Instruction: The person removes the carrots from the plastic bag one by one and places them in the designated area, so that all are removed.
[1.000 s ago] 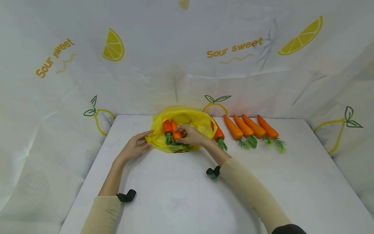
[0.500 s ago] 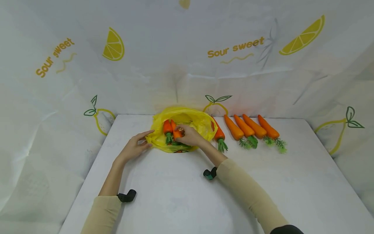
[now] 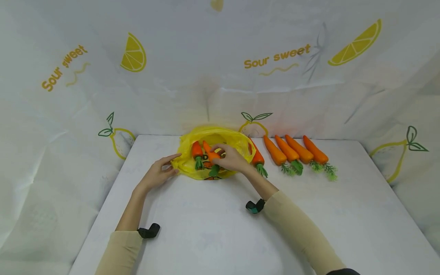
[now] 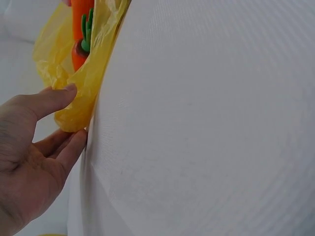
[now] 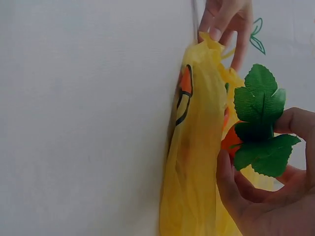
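Note:
A yellow plastic bag (image 3: pixel 220 131) lies at the back of the table, its mouth facing me. My left hand (image 3: pixel 159 173) holds the bag's left edge; in the left wrist view the thumb (image 4: pixel 64 96) lies on the plastic, the other fingers beyond it. At the bag's mouth my right hand (image 3: pixel 231 157) grips a carrot (image 3: pixel 210 152) with broad green leaves (image 5: pixel 261 101), its tip pointing inward. Left of it, a shorter red-orange carrot (image 3: pixel 197 149) with a green stub top sits inside the bag. The right fingers partly cover the held carrot.
Just right of the bag lies a red-orange carrot (image 3: pixel 257 154), partly behind the plastic. Farther right several orange carrots (image 3: pixel 275 151) lie side by side, leafy ends toward me. A white printed sheet (image 3: pixel 172 95) hangs behind the white table (image 3: pixel 203 221).
The right hand has lifted the leafy carrot slightly and drawn it right, so its green leaves hang below the fingers and printing inside the bag shows. The left hand stays in place.

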